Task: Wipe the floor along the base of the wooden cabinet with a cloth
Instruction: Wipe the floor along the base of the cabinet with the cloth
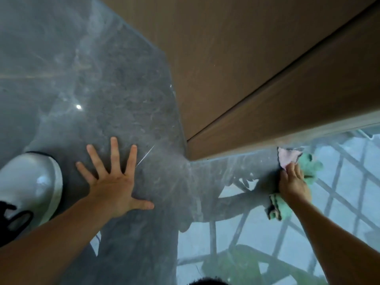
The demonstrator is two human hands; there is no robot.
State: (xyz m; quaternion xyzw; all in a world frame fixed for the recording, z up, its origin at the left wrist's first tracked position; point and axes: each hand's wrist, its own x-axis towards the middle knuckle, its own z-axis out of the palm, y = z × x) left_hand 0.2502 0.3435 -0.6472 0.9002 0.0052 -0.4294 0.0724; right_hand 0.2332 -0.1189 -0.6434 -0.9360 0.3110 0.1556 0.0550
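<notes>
The brown wooden cabinet [246,68] fills the upper right, its corner meeting the glossy grey stone floor [123,99] near the middle. My right hand [293,182] presses a green and pink cloth [308,167] flat on the floor right against the cabinet's base at the right. Part of the cloth sticks out below my wrist. My left hand [115,177] lies flat on the floor with fingers spread, left of the cabinet corner, holding nothing.
A white shoe with black laces [30,186] rests on the floor at the left edge, close to my left hand. The shiny floor reflects a window grid [339,202] at the lower right and a light spot [78,107].
</notes>
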